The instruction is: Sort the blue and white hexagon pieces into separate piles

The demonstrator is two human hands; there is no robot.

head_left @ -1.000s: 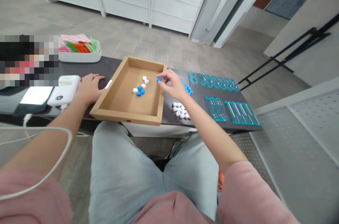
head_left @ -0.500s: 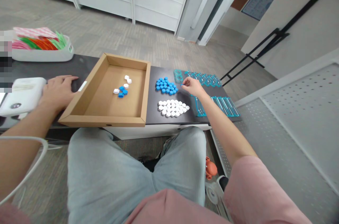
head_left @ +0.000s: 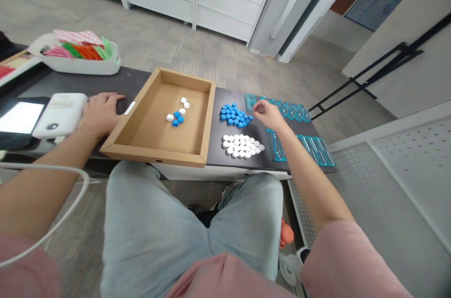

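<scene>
The shallow cardboard tray (head_left: 155,144) lies flat and open-topped. Near its middle sit four small white hexagonal pieces (head_left: 182,111) and three blue ones (head_left: 181,119), the blues huddled together. Just to the tray's right spreads a close-packed blue cluster (head_left: 232,116) of similar pieces; nearer the tray's front right corner lies a white cluster (head_left: 241,146), tapering rightward.

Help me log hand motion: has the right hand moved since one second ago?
Yes: the right hand has moved right, away from the cardboard box; then above its right wall, now beside the blue pieces.
</scene>
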